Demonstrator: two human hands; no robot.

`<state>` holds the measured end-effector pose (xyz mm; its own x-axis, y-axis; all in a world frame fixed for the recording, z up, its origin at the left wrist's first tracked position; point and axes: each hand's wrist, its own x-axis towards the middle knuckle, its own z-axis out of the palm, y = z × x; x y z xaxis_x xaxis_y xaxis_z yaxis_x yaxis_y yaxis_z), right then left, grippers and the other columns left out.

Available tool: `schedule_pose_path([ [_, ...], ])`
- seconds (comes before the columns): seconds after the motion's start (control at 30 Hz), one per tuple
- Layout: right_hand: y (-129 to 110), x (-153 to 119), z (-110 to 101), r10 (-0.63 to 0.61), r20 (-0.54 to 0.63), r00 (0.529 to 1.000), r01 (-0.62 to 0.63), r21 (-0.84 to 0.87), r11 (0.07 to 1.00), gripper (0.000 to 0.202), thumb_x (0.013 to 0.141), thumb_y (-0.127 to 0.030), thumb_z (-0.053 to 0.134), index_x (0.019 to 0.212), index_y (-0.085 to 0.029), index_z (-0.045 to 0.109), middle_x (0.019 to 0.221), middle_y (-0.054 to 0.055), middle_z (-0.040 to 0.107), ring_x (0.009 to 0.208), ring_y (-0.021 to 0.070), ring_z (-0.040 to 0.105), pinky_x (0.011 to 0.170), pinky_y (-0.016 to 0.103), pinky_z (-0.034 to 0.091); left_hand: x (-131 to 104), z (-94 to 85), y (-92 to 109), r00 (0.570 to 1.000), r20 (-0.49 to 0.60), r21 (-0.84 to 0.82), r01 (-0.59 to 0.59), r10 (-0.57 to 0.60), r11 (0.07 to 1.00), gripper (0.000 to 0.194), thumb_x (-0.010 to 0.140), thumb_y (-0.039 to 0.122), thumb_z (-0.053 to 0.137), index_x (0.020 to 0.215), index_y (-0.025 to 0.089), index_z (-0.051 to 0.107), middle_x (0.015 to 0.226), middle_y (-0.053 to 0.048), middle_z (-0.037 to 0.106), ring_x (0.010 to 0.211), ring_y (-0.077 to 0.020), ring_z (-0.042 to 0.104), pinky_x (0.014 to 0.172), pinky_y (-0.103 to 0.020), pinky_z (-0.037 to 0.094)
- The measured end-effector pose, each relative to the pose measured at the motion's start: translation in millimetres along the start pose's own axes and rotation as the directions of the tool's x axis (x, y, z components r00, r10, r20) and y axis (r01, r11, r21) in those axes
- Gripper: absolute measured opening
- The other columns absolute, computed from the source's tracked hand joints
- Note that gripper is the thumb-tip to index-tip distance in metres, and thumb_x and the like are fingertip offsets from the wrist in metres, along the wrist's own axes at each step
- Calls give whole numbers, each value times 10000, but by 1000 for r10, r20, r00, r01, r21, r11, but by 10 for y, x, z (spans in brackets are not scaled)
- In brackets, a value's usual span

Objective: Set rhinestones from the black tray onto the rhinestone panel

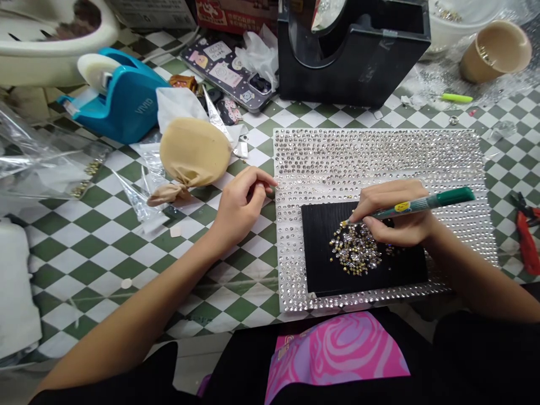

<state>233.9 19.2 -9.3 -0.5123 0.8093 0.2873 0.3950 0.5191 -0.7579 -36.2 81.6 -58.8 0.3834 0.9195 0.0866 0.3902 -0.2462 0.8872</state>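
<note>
My right hand (394, 211) grips a pen (409, 207) with a dark green end and a yellow label. Its tip points down at a pile of small gold and clear rhinestones (356, 247). They lie on a black ridged board (320, 270), which rests on a white sheet (291, 225) covered with rows of clear rhinestones. Left of that sheet, my left hand (242, 205) is loosely curled, with nothing seen in it. Its index fingertip is at the sheet's left edge. Near its wrist side lies a round beige fabric-covered piece with a gathered end (196, 152).
Behind the sheet stands a black tape dispenser (354, 62); a blue one (122, 101) sits at the left. A phone (228, 73), a brown cup (495, 53), red-handled pliers (527, 242) and plastic bags (42, 163) surround the work area on the checkered tablecloth (189, 292).
</note>
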Motion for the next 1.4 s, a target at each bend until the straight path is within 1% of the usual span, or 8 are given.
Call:
schedule_pose_path([
  [0.1, 8, -1, 7, 72, -134, 988, -78, -39, 996, 162, 764, -97, 560, 752, -211, 675, 620, -12, 654, 514, 85, 564, 474, 239, 442, 3, -2, 1, 1000, -1, 5, -9, 9, 1000, 211, 853, 79, 438, 836, 197, 612, 785, 2, 602, 709, -93, 592, 642, -218, 484],
  [0.2, 46, 15, 38, 143, -311, 940, -183, -104, 978, 148, 807, -118, 584, 813, -215, 696, 747, 9, 714, 630, 117, 650, 567, 263, 519, 5, -5, 6, 1000, 1, 11, -16, 16, 1000, 210, 855, 86, 432, 829, 197, 609, 788, 1, 603, 711, -94, 593, 641, -221, 482],
  [0.27, 85, 35, 66, 139, -368, 920, -203, -143, 969, 141, 829, -137, 587, 855, -217, 701, 820, 14, 731, 702, 133, 680, 640, 283, 558, 5, -5, 8, 1000, -1, 16, -20, 20, 1000, 212, 856, 89, 427, 828, 197, 607, 800, -2, 608, 713, -94, 596, 645, -222, 485],
  [0.37, 130, 65, 100, 107, -337, 936, -189, -221, 957, 125, 842, -153, 587, 865, -215, 693, 833, 4, 732, 730, 136, 691, 682, 289, 580, 5, -3, 9, 1000, -2, 13, -16, 16, 1000, 212, 857, 91, 422, 830, 195, 605, 808, -5, 609, 709, -93, 596, 641, -218, 489],
  [0.6, 139, 73, 126, 28, -270, 962, -136, -388, 911, 102, 843, -142, 596, 876, -207, 668, 828, -3, 730, 725, 118, 691, 660, 254, 583, 5, -1, 1, 1000, 1, 11, -15, 15, 1000, 213, 857, 86, 424, 832, 196, 605, 790, -4, 601, 714, -95, 601, 638, -215, 491],
  [0.8, 153, 77, 164, -33, -233, 972, -67, -411, 909, 100, 860, -129, 582, 884, -192, 655, 817, 16, 720, 737, 117, 680, 682, 263, 584, 6, -2, 7, 1000, 1, 4, -9, 9, 1000, 209, 859, 91, 428, 841, 193, 609, 797, -4, 598, 718, -94, 600, 639, -214, 486],
  [1.07, 157, 67, 169, -47, -256, 965, -65, -412, 909, 104, 842, -115, 584, 862, -188, 655, 788, 15, 710, 701, 118, 665, 646, 263, 566, 3, -3, 19, 1000, 2, 14, -5, 5, 1000, 209, 858, 89, 431, 833, 194, 610, 787, -1, 599, 703, -95, 586, 634, -217, 480],
  [1.4, 151, 80, 150, -31, -241, 970, -64, -378, 923, 112, 857, -117, 589, 914, -171, 669, 855, 36, 733, 775, 123, 693, 715, 256, 583, 4, -1, 6, 1000, 2, 16, -5, 5, 1000, 210, 858, 95, 427, 836, 200, 607, 805, -3, 608, 714, -97, 594, 643, -227, 485],
])
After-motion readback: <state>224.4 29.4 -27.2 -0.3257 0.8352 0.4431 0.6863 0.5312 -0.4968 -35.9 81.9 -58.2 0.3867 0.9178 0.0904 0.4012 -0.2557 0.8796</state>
